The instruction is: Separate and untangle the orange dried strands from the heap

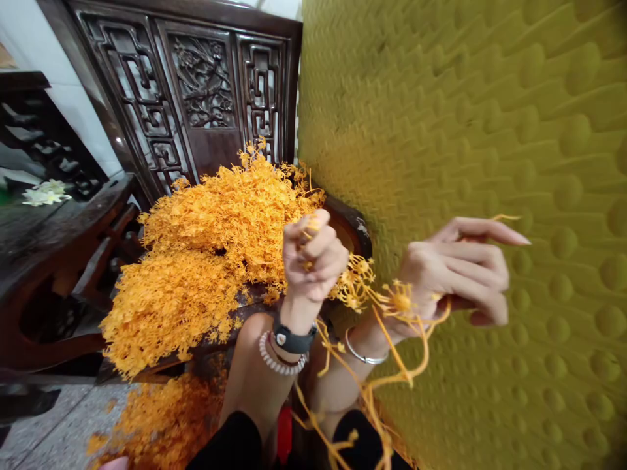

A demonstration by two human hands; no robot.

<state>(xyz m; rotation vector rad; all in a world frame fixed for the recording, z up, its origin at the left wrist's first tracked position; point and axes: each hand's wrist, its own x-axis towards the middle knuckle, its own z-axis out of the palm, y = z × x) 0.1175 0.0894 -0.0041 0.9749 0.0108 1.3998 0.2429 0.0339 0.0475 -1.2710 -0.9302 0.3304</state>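
Observation:
My left hand (316, 258) is closed in a fist, and bits of orange plastic flower sprigs show between its fingers. To its right, my right hand (455, 274) has curled fingers with the index stretched out; a thin orange tip pokes out behind that finger. A branching orange plastic flower stem (399, 300) with spiky heads hangs by my wrists, and one bend of it runs up under my right palm. Its lower strands dangle in front of my forearms. What lies inside either palm is mostly hidden.
A large heap of orange plastic sprigs (230, 222) covers the dark wooden seat ahead. More orange pieces (166, 418) lie on the floor at lower left. A carved wooden chair back (206, 127) stands behind, and a bumpy yellow-green mat (490, 130) rises on the right.

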